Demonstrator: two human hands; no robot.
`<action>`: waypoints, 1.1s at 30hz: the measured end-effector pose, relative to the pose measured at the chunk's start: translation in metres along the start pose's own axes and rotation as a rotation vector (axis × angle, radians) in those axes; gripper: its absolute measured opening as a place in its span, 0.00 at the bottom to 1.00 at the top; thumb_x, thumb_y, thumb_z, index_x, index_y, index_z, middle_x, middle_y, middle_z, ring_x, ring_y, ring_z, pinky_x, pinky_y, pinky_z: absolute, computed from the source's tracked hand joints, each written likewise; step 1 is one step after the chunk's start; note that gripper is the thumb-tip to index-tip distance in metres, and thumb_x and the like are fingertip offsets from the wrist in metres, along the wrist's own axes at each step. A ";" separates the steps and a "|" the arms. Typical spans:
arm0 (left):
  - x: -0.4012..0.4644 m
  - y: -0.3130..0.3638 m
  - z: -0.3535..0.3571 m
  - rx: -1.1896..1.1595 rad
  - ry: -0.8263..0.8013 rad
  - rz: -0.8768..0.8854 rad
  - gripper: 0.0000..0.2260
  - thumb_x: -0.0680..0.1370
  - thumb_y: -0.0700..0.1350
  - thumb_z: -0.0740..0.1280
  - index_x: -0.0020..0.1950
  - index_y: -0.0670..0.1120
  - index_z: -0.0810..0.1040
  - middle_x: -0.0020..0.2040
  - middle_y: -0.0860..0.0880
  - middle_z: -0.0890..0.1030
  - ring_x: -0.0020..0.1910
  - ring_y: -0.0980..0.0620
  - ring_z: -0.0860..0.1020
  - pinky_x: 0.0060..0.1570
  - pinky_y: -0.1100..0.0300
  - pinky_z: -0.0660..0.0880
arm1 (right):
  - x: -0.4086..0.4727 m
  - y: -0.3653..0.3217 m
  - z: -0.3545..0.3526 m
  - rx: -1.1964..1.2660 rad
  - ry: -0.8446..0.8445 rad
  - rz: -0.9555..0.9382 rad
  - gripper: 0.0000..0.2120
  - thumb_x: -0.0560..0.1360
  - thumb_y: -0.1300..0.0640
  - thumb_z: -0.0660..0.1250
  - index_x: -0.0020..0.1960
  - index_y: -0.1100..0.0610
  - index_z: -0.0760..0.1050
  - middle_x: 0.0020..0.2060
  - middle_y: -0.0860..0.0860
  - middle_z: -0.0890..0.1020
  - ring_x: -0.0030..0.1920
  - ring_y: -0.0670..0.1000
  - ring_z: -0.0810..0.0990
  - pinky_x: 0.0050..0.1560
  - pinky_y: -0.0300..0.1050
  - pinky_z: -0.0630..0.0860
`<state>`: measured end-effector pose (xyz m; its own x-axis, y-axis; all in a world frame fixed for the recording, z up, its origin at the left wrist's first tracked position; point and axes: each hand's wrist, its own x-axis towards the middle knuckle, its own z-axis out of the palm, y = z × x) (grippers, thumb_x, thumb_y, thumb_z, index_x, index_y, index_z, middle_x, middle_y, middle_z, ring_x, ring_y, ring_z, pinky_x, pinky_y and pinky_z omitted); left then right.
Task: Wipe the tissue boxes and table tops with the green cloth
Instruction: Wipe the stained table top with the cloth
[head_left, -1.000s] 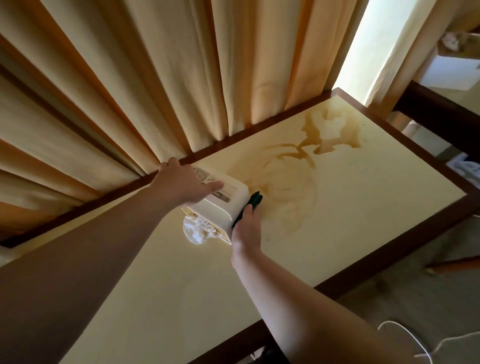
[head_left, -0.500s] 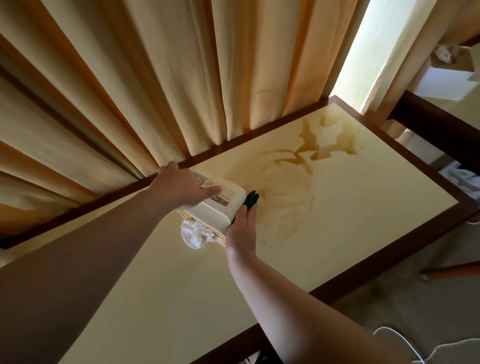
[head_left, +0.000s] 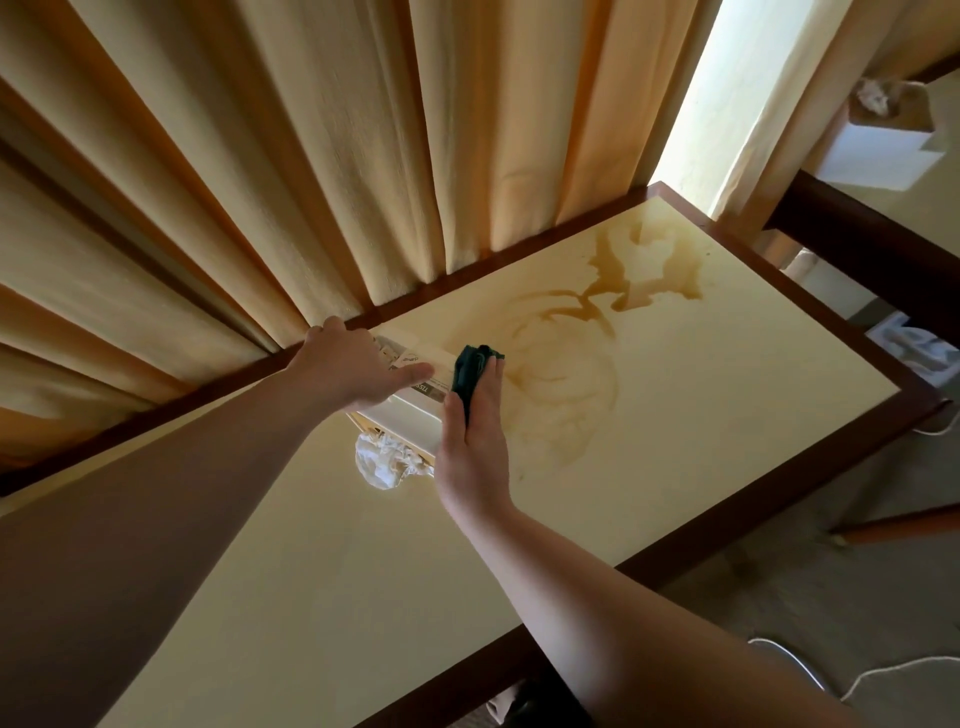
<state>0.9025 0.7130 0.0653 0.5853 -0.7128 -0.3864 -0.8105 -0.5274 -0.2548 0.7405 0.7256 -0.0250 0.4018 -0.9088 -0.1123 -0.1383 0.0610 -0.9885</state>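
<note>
Two hands share this step: on the cream brown-edged tabletop (head_left: 675, 415), the left hand (head_left: 353, 371), fingers flat, should steady the tipped white cardboard tissue box (head_left: 410, 421) while the right hand (head_left: 470, 452), at its 3 o'clock, presses the folded green cloth (head_left: 470, 371) along that side.

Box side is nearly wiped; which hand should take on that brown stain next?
Right. The right hand already presses the green cloth against the tissue box, right beside the stain. The left hand is steadying the box.
</note>
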 end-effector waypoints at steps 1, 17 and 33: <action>0.000 0.000 0.000 -0.013 0.007 0.000 0.54 0.66 0.83 0.49 0.69 0.40 0.76 0.68 0.35 0.71 0.68 0.37 0.69 0.67 0.47 0.68 | -0.001 0.005 -0.004 -0.072 -0.015 -0.061 0.29 0.88 0.50 0.51 0.84 0.46 0.42 0.83 0.38 0.43 0.82 0.38 0.46 0.81 0.48 0.57; -0.010 0.001 -0.001 -0.092 0.028 0.017 0.47 0.72 0.79 0.54 0.69 0.39 0.76 0.64 0.37 0.73 0.67 0.39 0.68 0.66 0.48 0.67 | 0.021 0.005 -0.020 -0.146 -0.091 -0.053 0.28 0.88 0.47 0.52 0.85 0.45 0.47 0.84 0.43 0.49 0.82 0.42 0.51 0.78 0.36 0.57; -0.008 0.000 0.007 -0.188 0.030 0.009 0.51 0.65 0.82 0.55 0.71 0.42 0.73 0.66 0.38 0.69 0.68 0.39 0.67 0.64 0.46 0.69 | 0.012 0.014 -0.023 0.076 -0.069 0.140 0.26 0.87 0.43 0.49 0.84 0.39 0.50 0.75 0.30 0.65 0.76 0.37 0.64 0.73 0.37 0.63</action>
<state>0.8975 0.7216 0.0625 0.5804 -0.7302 -0.3604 -0.7992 -0.5956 -0.0803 0.7226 0.7059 -0.0377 0.4452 -0.8588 -0.2535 -0.1294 0.2184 -0.9672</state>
